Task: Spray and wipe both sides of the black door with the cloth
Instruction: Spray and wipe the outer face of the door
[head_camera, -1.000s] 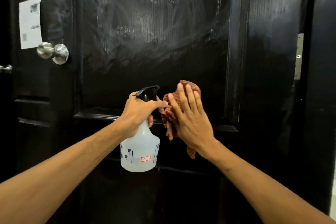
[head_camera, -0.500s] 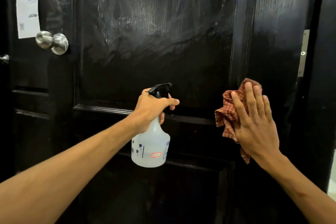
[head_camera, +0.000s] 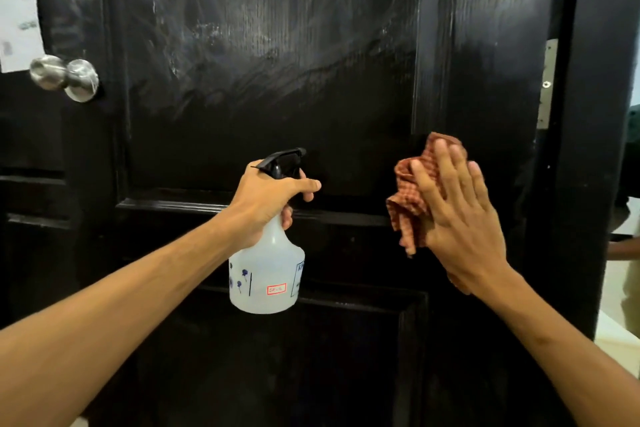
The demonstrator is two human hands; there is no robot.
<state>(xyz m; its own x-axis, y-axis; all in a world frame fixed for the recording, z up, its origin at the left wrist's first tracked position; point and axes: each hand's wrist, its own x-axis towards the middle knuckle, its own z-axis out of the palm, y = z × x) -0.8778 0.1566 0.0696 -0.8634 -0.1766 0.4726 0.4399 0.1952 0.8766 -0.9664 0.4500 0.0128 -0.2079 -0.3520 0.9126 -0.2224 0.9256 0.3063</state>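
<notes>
Against the black door (head_camera: 277,97), your right hand (head_camera: 460,218) presses the cloth (head_camera: 410,198) with straight fingers; your left hand (head_camera: 266,201) grips the spray bottle (head_camera: 266,277).

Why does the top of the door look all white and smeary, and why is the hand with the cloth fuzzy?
Head view: light glints off wet streaks on the upper panel of the black door, so they show pale; lower down it stays dark. The right hand and its checked cloth are motion-blurred. The left hand and spray bottle look sharper.
</notes>
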